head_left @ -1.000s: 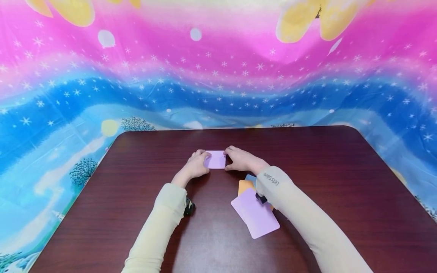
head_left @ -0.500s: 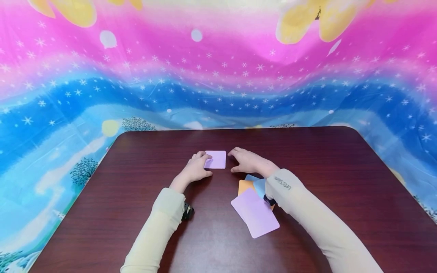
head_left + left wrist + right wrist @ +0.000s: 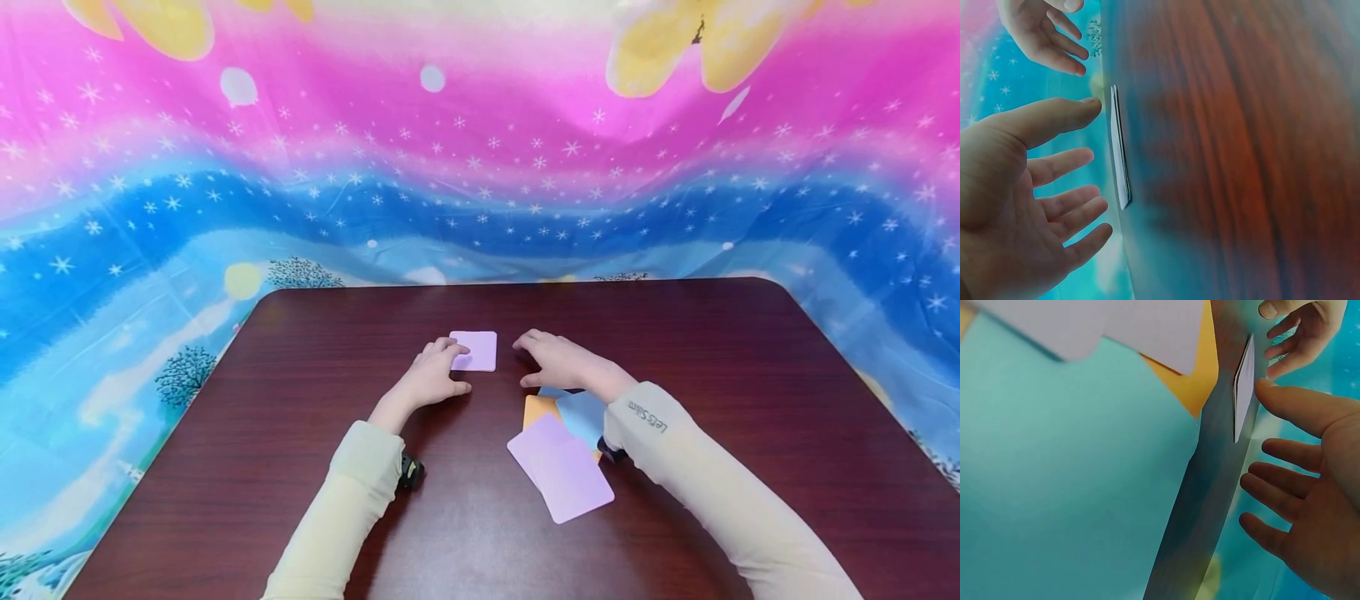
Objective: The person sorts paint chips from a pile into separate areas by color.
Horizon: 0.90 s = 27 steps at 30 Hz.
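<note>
A thin stack of lilac cards (image 3: 482,353) lies flat toward the far side of the brown table. Its layered edge shows in the left wrist view as a slim pile (image 3: 1120,153). My left hand (image 3: 430,377) is at the left side of the stack, fingertips overlapping it in the head view, fingers extended and thumb apart. To the right of the stack, with a gap between, my right hand (image 3: 567,364) hovers with spread, slightly bent fingers and holds nothing. Beneath the right wrist are a blue card (image 3: 583,417), an orange card (image 3: 538,407) and lilac cards (image 3: 576,483), overlapping one another.
The dark wooden table (image 3: 300,417) has rounded far corners. Behind it hangs a pink and blue curtain (image 3: 480,183) printed with snowflakes. Dark wrist cameras (image 3: 410,472) sit at both cuffs, the right one close over the loose cards.
My right hand has left the stack's right edge and drawn back to the right, exposing more of the blue card. My left hand has eased slightly back toward me. The stack stays put.
</note>
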Tool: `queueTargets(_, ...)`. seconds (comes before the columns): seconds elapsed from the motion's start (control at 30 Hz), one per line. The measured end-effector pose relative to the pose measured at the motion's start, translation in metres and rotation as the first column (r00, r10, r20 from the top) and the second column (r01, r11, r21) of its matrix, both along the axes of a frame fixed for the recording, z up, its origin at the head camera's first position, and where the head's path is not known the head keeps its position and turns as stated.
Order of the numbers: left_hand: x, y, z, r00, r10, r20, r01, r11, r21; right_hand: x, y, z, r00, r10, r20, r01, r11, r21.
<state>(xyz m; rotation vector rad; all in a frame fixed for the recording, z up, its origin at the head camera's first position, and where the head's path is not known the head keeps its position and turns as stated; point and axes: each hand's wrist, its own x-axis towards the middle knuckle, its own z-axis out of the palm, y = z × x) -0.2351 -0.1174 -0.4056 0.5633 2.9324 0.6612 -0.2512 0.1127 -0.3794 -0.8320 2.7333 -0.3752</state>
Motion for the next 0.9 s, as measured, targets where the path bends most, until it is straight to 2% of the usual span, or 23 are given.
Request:
queueTargets(0.33, 0.006, 0.008, 0.005, 0.999, -0.052, 0.014, 0.052, 0.998, 0.031, 0.008, 0.013, 0.000, 0.999, 0.032, -0.013, -0.032, 0.999, -0.031)
queueTargets(0.63, 0.012, 0.015, 0.007, 0.995, -0.097, -0.019, 0.097, 0.995, -0.003, 0.018, 0.022, 0.001, 0.997, 0.070, -0.035, -0.072, 0.995, -0.071)
queueTargets(0.9, 0.022, 0.025, 0.006, 0.989, -0.138, -0.056, 0.137, 0.990, -0.024, 0.027, 0.030, 0.002, 0.996, 0.080, -0.041, -0.083, 0.994, -0.064)
